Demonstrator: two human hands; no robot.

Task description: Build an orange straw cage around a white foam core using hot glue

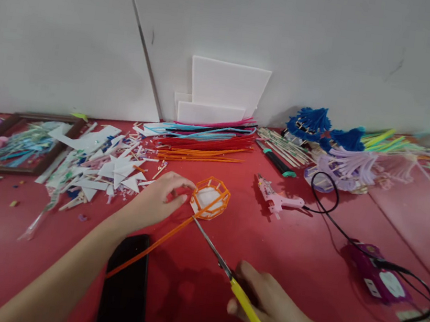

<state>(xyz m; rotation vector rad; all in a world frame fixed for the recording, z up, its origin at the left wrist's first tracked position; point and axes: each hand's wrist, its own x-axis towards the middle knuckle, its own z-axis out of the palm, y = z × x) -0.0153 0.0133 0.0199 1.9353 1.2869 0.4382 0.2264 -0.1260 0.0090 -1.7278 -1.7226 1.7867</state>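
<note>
A small orange eight-sided frame (224, 204) with a white base lies on the red surface at the middle. My left hand (163, 196) has its index finger and thumb at the frame's left edge. A long orange pipe cleaner (160, 240) crosses the frame and runs down to the lower left, over a black phone (124, 291). My right hand (264, 299) is closed on scissors with yellow handles (252, 316). Their blades point up and left, with the tips at the pipe cleaner beside the frame's lower edge.
A pink glue gun (281, 200) lies to the right, its black cord near a purple power strip (379, 278). A green-and-black cutter (276, 158), pipe cleaner bundles (203, 155), white boards (227, 86) and blue and lilac craft pieces (311, 123) line the back. White scraps (119, 167) pile at left.
</note>
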